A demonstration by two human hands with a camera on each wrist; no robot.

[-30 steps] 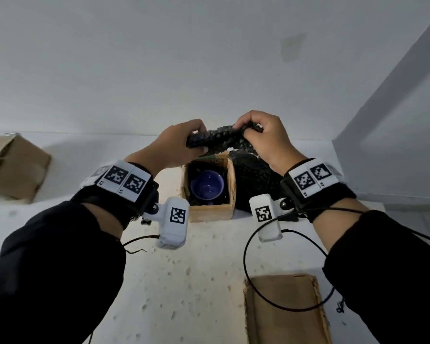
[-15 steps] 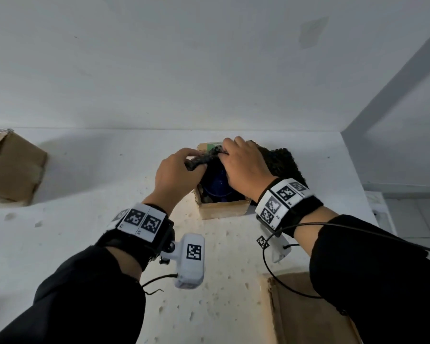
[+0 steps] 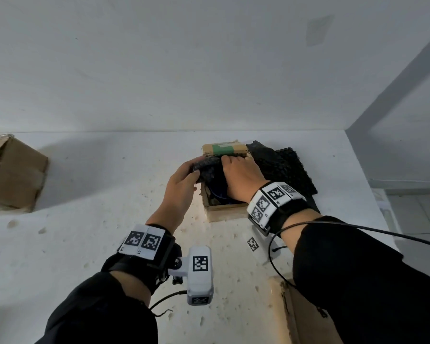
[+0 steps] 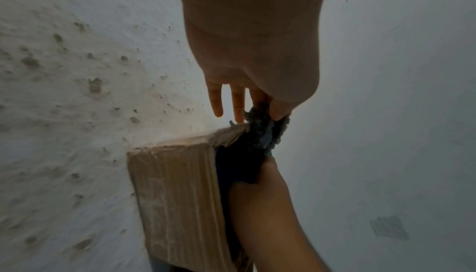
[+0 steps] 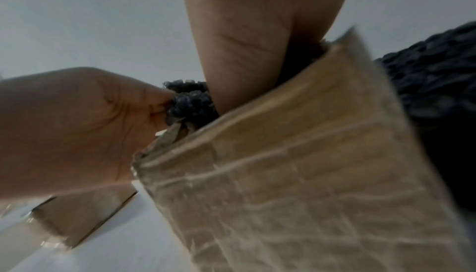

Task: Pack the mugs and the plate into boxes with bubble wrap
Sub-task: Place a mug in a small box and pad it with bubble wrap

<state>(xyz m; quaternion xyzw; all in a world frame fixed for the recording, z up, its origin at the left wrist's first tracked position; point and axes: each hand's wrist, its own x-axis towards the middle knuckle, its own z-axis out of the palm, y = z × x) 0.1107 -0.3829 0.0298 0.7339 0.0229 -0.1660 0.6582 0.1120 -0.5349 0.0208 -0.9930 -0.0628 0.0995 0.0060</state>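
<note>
Left hand [image 3: 181, 184] thumb and fingertips pinching a knobbly dark bubble wrap strip [image 3: 206, 163]; right hand [image 3: 241, 177] fingers curled over its other end, pressing down into a small square cardboard box [image 3: 224, 213]. Blue mug [image 3: 219, 192] inside, mostly hidden. Lower than a second ago, when held above the box. More crumpled wrap [image 3: 281, 167] just beside.

Both black-sleeved arms reach forward, wrists close together. The left hand [image 3: 183, 180] pinches a dark wad of bubble wrap [image 3: 206, 165] between thumb and forefinger, its other fingers straight. The right hand [image 3: 241, 178] curls knuckles-up, fingertips on that wad.
</note>
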